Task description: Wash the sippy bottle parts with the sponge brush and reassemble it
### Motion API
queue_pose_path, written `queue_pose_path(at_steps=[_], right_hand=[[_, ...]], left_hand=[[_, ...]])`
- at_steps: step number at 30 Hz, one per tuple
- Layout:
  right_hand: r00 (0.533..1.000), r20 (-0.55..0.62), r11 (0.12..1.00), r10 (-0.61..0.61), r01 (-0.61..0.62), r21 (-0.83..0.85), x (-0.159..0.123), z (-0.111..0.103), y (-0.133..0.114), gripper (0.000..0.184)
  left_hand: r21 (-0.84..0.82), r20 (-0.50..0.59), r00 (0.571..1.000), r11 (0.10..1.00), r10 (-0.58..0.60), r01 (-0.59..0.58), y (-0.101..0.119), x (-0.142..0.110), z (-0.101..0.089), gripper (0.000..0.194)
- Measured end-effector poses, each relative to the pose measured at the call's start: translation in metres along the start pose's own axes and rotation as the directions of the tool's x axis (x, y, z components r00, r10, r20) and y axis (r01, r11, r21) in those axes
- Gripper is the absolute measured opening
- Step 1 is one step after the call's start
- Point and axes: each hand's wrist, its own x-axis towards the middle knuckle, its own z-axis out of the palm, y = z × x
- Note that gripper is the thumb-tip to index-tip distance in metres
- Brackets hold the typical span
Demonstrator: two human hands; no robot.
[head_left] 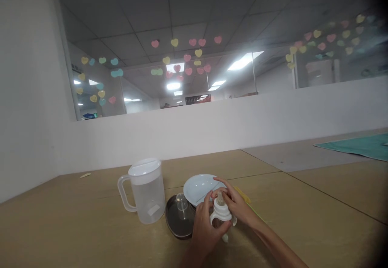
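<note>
Both hands are on the white ringed top of a baby bottle (222,210), which has side handles and a translucent teat pointing up. My left hand (207,225) is closed around its left handle, thumb across the front. My right hand (235,203) grips it from the right, with fingers near the teat and the index finger stretched over the bowl. A small pale piece (224,238) shows just below the bottle top. Left of my hands, a clear dome-shaped cap (182,202) rests in a dark metal tray (176,224). Behind them is a white bowl (197,181) with a thin stick-like item in it.
A translucent lidded pitcher (148,195) stands left of the tray, handle to the left. Something yellow (242,194) lies behind my right hand. A teal cloth (360,144) is at the far right of the wooden table (91,227). A white wall (194,128) borders the back.
</note>
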Motion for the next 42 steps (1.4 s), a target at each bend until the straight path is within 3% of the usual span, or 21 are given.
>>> queue_pose_path(at_steps=[4, 10, 14, 16, 19, 22, 27, 32, 36, 42], right_hand=[[0.981, -0.191, 1.000, -0.025, 0.025, -0.005, 0.000, 0.002, 0.009, 0.045], [0.962, -0.271, 0.999, 0.013, -0.021, -0.026, 0.001, 0.000, 0.018, 0.044], [0.913, -0.405, 0.995, -0.049, 0.011, -0.095, -0.006, 0.005, 0.017, 0.041], [0.915, -0.392, 0.990, -0.092, 0.040, -0.138, -0.011, 0.008, 0.016, 0.040], [0.937, -0.259, 0.943, -0.233, 0.153, -0.296, -0.017, 0.011, 0.017, 0.034], [0.929, -0.189, 0.896, -0.317, 0.229, -0.381, -0.020, 0.012, 0.018, 0.031], [0.963, -0.169, 0.966, -0.210, 0.177, -0.190, -0.021, 0.015, 0.020, 0.039], [0.955, -0.252, 0.987, -0.158, 0.143, -0.075, -0.017, 0.017, 0.021, 0.025], [0.965, -0.220, 0.989, -0.146, 0.138, -0.049, -0.015, 0.017, 0.018, 0.019], [0.950, -0.284, 0.990, -0.129, 0.106, -0.098, -0.015, 0.017, 0.012, 0.017]], left_hand=[[-0.007, 0.031, 0.999, 1.000, -0.027, 0.028, 0.001, 0.001, -0.002, 0.071], [-0.016, 0.015, 1.000, 0.999, -0.028, 0.028, 0.004, 0.000, -0.002, 0.067], [-0.020, 0.008, 1.000, 1.000, -0.016, 0.016, 0.005, -0.001, -0.002, 0.057], [-0.020, 0.005, 1.000, 1.000, -0.015, 0.016, 0.006, -0.001, -0.003, 0.054], [-0.023, -0.006, 1.000, 1.000, -0.010, 0.010, 0.006, 0.000, -0.003, 0.048], [-0.037, -0.018, 1.000, 0.999, -0.009, 0.008, 0.006, 0.000, -0.002, 0.044], [-0.073, -0.023, 1.000, 0.997, 0.003, -0.004, 0.004, 0.002, 0.000, 0.046], [-0.078, -0.029, 0.999, 0.997, 0.021, -0.023, 0.002, 0.002, 0.000, 0.049], [-0.073, -0.019, 1.000, 0.997, 0.014, -0.015, 0.001, 0.002, 0.001, 0.048], [-0.064, -0.020, 1.000, 0.998, -0.004, 0.003, -0.001, 0.003, 0.002, 0.049]])
